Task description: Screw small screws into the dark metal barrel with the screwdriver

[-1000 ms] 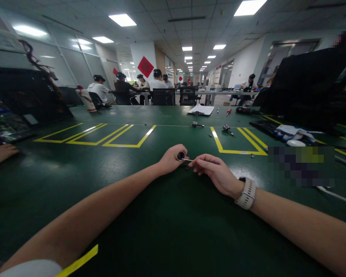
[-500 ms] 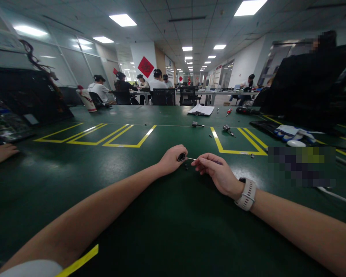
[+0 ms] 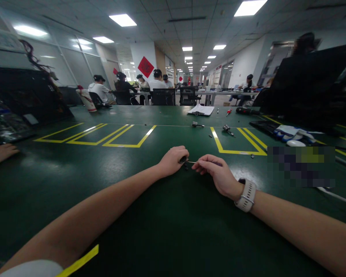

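Observation:
My left hand (image 3: 171, 161) is closed around a round, dark metal part (image 3: 183, 159) with a hollow end that faces right. In my right hand (image 3: 215, 171) is a thin screwdriver (image 3: 192, 162), pinched between thumb and fingers. Its slim shaft points left at the round part, and its tip lies at or near the rim; whether it touches, I cannot tell. Most of the handle is hidden by my fingers. A couple of tiny dark pieces (image 3: 186, 167) lie on the table just below the round part.
Two metal parts with shafts, one left (image 3: 197, 124) and one right (image 3: 227, 129), lie farther back on the green table (image 3: 173, 227). Behind them is a clipboard with papers (image 3: 201, 110). Gloves (image 3: 294, 134) lie at right. Another person's hand (image 3: 1, 153) rests at far left.
The round part in my left hand has tilted, so its opening looks narrower. The screwdriver shaft and both hands sit slightly lower.

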The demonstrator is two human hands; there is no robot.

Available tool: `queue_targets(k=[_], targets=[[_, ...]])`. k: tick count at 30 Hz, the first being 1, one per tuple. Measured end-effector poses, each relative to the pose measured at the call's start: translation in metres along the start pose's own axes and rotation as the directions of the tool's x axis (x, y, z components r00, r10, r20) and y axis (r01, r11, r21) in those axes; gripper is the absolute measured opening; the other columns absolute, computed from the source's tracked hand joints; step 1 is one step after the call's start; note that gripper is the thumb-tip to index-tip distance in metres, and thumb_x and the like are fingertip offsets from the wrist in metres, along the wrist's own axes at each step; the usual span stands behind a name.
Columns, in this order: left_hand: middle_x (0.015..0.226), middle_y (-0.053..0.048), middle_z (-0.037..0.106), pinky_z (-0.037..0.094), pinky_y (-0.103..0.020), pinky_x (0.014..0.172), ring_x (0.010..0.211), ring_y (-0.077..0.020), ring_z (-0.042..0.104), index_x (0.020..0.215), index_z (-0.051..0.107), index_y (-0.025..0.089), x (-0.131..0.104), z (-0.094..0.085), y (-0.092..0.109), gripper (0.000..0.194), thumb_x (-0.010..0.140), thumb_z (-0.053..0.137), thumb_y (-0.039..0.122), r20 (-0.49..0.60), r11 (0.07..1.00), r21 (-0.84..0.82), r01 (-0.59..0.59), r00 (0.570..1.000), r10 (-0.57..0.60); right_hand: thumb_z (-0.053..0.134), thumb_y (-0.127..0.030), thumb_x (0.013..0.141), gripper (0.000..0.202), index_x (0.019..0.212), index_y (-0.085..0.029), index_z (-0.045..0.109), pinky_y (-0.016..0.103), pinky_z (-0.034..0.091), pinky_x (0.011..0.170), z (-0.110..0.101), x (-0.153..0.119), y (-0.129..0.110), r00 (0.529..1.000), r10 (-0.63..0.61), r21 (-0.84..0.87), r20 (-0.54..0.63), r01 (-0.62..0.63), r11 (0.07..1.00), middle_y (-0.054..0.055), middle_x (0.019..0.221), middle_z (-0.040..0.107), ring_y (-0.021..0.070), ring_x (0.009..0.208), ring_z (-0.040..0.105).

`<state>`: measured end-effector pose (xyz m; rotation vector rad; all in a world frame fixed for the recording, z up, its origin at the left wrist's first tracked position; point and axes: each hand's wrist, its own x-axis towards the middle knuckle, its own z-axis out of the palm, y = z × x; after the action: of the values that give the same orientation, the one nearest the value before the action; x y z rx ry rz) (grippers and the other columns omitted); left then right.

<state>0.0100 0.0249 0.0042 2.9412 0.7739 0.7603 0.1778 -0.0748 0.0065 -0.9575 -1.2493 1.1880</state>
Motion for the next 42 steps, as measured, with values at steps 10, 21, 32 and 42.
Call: queue_targets(k=[10,21,32,42], targets=[[0.072,-0.001,0.05,0.036,-0.026,0.061,0.067,-0.0138,0.048,0.072,0.051,0.016,0.0,0.0,0.0,0.009,0.077,0.048,0.009,0.006,1.0,0.021,0.005,1.0,-0.005,0.058,-0.024,0.073,0.01,0.067,-0.018,0.063,0.031,0.041,0.064,0.001,-0.002,-0.001,0.998,-0.029,0.016,-0.061,0.03,0.999,0.002,0.066,0.065,0.015,0.064,0.056],[0.074,-0.002,0.051,0.037,-0.027,0.062,0.068,-0.0147,0.049,0.073,0.052,0.016,0.0,-0.002,0.002,0.01,0.077,0.047,0.009,0.012,0.999,0.021,0.037,0.999,-0.038,0.056,-0.022,0.072,0.012,0.062,-0.018,0.059,0.029,0.039,0.059,-0.001,0.002,0.002,0.993,-0.034,-0.039,-0.109,0.03,0.999,0.0,0.058,0.06,0.014,0.058,0.053],[0.074,-0.001,0.053,0.04,-0.028,0.064,0.07,-0.0153,0.05,0.074,0.05,0.017,0.0,0.003,-0.005,0.014,0.077,0.059,0.027,-0.267,0.939,-0.083,0.334,0.9,-0.344,0.055,-0.029,0.078,0.015,0.09,-0.02,0.058,0.038,0.04,0.085,0.0,0.008,0.01,0.992,-0.052,-0.382,-0.113,0.005,0.924,0.004,0.098,0.061,0.0196,0.092,0.055],[0.077,-0.004,0.056,0.041,-0.033,0.071,0.077,-0.0191,0.052,0.073,0.053,0.017,-0.003,-0.003,-0.005,0.031,0.077,0.056,0.047,-0.425,0.882,-0.071,0.466,0.786,-0.449,0.056,-0.019,0.078,0.015,0.093,-0.023,0.058,0.04,0.042,0.085,0.023,0.027,0.018,0.983,-0.028,-0.519,0.179,0.118,0.847,0.004,0.098,0.063,0.0208,0.092,0.058]])
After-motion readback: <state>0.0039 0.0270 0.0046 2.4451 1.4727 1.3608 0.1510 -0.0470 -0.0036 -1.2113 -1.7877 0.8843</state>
